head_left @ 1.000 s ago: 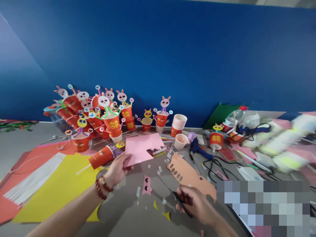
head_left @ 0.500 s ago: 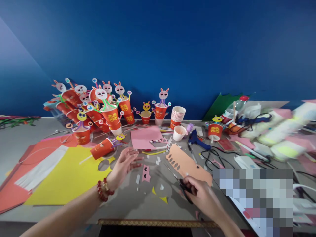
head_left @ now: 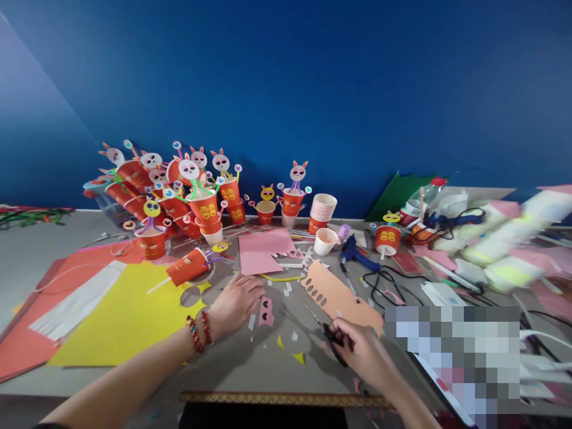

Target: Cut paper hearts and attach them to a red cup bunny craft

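My left hand (head_left: 236, 302) is palm down over the table, its fingers bent a little downward and the tips partly hidden. Just right of it, beside the fingertips, lies a small pink paper cutout (head_left: 266, 311) with black eye shapes on it. I see nothing held in that hand. My right hand (head_left: 355, 345) grips the handles of black scissors (head_left: 329, 338), whose blades point up and left over the table. Behind the scissors lies a peach paper sheet (head_left: 342, 298) with a row of oval holes along its left edge.
Yellow paper (head_left: 120, 316) and a fallen red cup (head_left: 186, 266) are at left. Decorated cups (head_left: 203, 208) crowd the back left. A pink sheet (head_left: 263, 250), a white cup (head_left: 326, 241) and a blue glue gun (head_left: 357, 255) stand behind. Cables (head_left: 395, 289) run at right.
My left hand has turned palm down and moved right and slightly down, its fingers less spread, close to the pink cutout. My right hand with the scissors has hardly moved.
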The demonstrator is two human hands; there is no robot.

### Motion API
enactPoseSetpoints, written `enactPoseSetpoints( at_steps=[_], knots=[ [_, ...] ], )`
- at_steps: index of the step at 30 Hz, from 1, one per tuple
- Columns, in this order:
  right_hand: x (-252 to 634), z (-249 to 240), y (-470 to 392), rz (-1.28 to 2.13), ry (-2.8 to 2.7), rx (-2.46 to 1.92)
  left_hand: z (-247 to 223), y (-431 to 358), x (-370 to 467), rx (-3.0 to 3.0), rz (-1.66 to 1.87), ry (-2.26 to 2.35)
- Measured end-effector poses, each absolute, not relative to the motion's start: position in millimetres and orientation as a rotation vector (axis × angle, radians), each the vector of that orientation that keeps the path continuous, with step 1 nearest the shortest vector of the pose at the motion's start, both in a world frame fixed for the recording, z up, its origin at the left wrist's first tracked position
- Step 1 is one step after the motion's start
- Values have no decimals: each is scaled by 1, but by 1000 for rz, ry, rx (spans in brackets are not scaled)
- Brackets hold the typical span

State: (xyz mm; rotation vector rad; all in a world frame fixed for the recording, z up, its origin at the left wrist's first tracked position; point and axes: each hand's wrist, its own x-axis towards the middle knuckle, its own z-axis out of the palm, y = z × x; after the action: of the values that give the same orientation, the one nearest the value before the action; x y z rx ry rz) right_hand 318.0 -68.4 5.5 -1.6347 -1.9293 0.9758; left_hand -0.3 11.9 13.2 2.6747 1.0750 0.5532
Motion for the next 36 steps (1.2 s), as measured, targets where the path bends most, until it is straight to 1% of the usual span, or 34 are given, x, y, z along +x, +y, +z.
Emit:
enactPoseSetpoints(
  at_steps=[2,4,7,12,23,31,34,36],
  knots=[
    [318,5,-68,979,-1935,-1640,15,17,-2,2726,475,1128],
    [317,5,-66,984,-1944,-1637,17,20,-4,2741,469,1154],
    [317,4,-64,979,-1952,-1634,19,21,-6,2757,496,1076],
    [317,3,-62,954,-1952,-1649,18,21,-2,2809,391,954],
    [316,4,-60,892,-1954,-1703,25,22,15,2686,319,1150],
    [316,-1,-61,938,-1887,-1664,21,22,15,2566,458,1151],
    [311,4,-56,1056,-1681,-1542,28,18,14,2460,573,1183],
    [303,13,-50,1180,-1550,-1441,34,15,16,2240,693,1216]
  ],
)
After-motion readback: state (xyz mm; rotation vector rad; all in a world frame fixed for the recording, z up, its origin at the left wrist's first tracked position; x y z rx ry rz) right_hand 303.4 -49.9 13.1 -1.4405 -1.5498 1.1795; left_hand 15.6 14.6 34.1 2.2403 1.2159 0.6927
